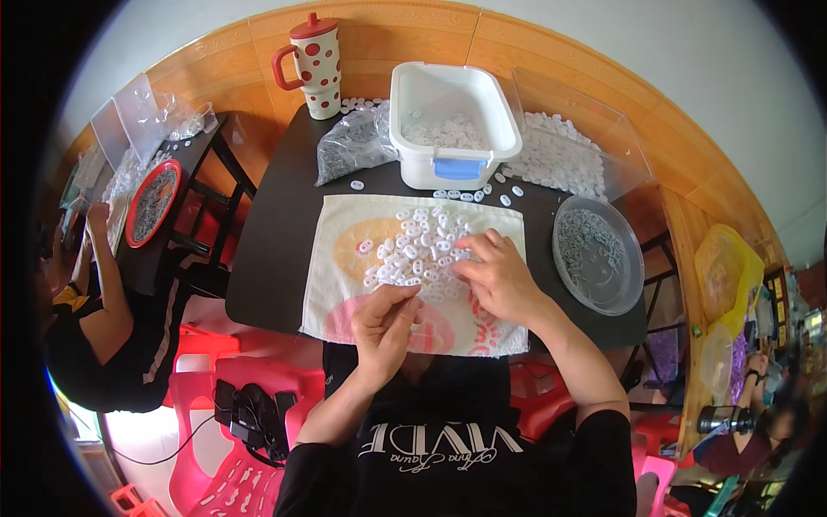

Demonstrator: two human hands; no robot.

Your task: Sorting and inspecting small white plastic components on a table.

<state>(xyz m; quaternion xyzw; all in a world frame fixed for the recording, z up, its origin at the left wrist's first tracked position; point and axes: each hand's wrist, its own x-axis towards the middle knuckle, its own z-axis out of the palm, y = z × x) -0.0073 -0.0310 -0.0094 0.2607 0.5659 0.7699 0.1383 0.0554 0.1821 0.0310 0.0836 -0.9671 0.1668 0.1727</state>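
Observation:
Small white oval pieces with two holes (419, 246) lie in a loose pile on a printed cream towel (336, 284). My left hand (385, 332) is at the pile's near edge, its thumb and forefinger pinched together. Whatever sits between those fingertips is too small to make out. At the pile's right side is my right hand (500, 277), palm down with bent fingers. Its thumb and forefinger are apart, close to the nearest pieces, and I see nothing held. One piece with a reddish mark (364, 247) lies at the pile's left.
Behind the towel stands a white tub (405, 164) of white pieces, beside a clear bin (633, 172) and a bag of grey bits (349, 146). A round clear tray (633, 289) holds small grey parts at right. A dotted tumbler (319, 73) stands at back left. Another person (108, 323) works at left.

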